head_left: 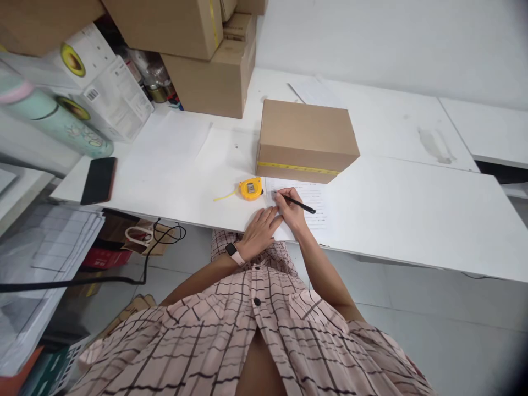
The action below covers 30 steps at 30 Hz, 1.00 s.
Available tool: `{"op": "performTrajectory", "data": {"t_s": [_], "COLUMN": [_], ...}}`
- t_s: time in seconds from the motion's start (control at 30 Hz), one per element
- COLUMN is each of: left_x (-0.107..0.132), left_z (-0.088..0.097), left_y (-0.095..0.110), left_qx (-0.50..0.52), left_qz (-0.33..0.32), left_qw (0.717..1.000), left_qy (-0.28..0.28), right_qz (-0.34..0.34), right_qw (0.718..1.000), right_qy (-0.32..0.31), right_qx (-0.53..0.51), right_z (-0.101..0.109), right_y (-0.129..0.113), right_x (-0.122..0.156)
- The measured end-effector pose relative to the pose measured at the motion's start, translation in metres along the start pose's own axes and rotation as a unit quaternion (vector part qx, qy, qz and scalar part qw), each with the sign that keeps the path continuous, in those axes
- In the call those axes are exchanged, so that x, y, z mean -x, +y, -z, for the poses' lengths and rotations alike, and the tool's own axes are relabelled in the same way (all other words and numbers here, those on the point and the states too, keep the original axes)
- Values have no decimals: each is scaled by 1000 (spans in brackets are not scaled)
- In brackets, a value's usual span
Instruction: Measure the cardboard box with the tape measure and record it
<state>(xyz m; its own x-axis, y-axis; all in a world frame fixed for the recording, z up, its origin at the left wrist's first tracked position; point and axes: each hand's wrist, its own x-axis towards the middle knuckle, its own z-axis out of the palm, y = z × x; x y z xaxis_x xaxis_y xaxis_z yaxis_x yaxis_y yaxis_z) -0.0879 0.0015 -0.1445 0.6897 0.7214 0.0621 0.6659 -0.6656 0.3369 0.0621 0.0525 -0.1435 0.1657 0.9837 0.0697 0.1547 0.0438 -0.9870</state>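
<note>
Checked shirt [206, 335], then right hand [292, 210] curled round black pen [304, 207] over printed sheet [317, 193], left hand [259, 232] flat and empty.

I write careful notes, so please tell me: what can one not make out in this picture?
In the head view:
Paper: print too small to read.
Pen: too small at its tip to tell whether it touches the paper.
Nearest box: inside hidden by its walls.
Bottle: top cut off by the left edge.
</note>
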Motion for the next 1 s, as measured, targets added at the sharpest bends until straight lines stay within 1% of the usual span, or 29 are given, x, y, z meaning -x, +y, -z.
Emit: {"op": "performTrajectory", "data": {"t_s": [0.1,0.23,0.3,0.5,0.73,1.0], "left_x": [-3,-3,-3,-4,-3,-3], "left_z": [-1,-3,-4,-3,0,-1], "left_y": [1,0,-1,-1,-1,-1], "left_qx": [5,9,-1,-25,-77,-75], "left_qz": [10,0,-5,-4,-7,-9], "left_qw": [1000,1000,1000,1000,997,997], "left_qy": [6,14,15,17,13,19], "right_qz": [3,6,12,19,26,31], "right_qw": [1000,997,997,997,996,994], "right_qy": [3,6,4,23,24,26], "right_qx": [25,71,72,67,77,104], "right_z": [4,3,2,0,-1,-2], "right_y": [0,3,6,15,13,16], "right_x": [1,-1,-2,-4,-3,-4]}}
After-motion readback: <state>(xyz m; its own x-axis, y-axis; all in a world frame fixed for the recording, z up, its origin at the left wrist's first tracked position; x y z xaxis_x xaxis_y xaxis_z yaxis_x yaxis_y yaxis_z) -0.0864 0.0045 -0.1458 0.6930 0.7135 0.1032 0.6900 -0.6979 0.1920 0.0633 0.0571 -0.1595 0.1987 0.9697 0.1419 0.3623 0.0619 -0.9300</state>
